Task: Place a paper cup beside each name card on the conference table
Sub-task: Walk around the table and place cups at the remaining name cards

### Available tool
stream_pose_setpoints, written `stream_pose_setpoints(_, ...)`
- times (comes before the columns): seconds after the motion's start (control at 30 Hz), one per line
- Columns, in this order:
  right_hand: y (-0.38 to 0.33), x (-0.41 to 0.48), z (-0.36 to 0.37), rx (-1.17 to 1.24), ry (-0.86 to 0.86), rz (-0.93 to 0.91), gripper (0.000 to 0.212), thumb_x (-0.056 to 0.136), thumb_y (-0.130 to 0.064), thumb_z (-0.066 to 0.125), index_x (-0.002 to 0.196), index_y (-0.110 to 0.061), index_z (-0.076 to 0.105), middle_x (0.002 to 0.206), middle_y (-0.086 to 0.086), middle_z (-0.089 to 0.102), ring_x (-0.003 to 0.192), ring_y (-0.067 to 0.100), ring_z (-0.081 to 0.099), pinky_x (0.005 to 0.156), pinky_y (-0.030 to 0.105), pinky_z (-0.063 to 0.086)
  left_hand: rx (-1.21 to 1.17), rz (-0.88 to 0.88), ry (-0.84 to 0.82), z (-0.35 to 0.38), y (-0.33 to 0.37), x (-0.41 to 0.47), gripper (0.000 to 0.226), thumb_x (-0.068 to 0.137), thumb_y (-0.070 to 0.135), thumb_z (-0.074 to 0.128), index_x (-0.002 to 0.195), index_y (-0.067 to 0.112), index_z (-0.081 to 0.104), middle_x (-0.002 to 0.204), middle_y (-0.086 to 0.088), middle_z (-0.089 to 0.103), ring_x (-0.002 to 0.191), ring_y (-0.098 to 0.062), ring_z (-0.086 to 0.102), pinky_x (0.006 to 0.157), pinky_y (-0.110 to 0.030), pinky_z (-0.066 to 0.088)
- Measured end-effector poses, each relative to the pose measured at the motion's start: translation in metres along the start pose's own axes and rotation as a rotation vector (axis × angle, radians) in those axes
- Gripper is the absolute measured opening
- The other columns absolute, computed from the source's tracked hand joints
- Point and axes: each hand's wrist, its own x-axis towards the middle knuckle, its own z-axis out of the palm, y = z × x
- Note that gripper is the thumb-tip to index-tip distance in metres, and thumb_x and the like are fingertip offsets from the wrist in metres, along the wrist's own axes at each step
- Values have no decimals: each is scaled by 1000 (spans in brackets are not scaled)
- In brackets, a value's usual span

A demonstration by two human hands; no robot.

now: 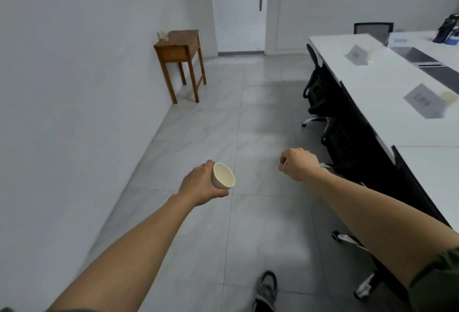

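Observation:
My left hand (201,185) grips a white paper cup (222,175), its mouth turned toward me, over the floor in the middle of the view. My right hand (299,164) is curled into a loose fist with nothing visible in it, to the right of the cup. The white conference table (367,88) runs along the right side. On it stand a near name card (423,100) with a paper cup (448,99) beside it, and a far name card (357,55) with another cup (373,50) beside it.
Black office chairs (320,93) are tucked under the table's left edge. A small wooden side table (181,48) stands against the left wall with small white items on it. A closed door (238,8) is at the far end. My shoe (267,291) is on the grey tile floor.

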Motion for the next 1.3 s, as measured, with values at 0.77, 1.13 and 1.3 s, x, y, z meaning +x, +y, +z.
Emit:
stream_pose_setpoints(0.77,-36,618,-98,-100,-38,25,22,92,-30,58,108,-18,67,109,8,69,97,32,65,72,30,44,16,66,5,-98,-63,628,74,64,50,84,122,23,49,118,3,62,103,-20,59,74,-31,47)
stream_pose_setpoints(1.13,-6,857,-154,-152,-12,106,24,91,-33,57,109,-20,67,111,8,69,100,32,65,77,33,47,45,193,-53,-129,-41,922,76,61,53,84,121,22,49,116,2,63,102,-21,60,80,-38,55)
stream_pose_setpoints(1.3,36,994,-164,-179,-33,112,25,91,-31,57,111,-18,66,111,8,69,100,32,65,75,33,47,58,197,-73,-116,-23,1068,77,61,54,84,122,24,48,119,3,62,104,-21,59,82,-38,55)
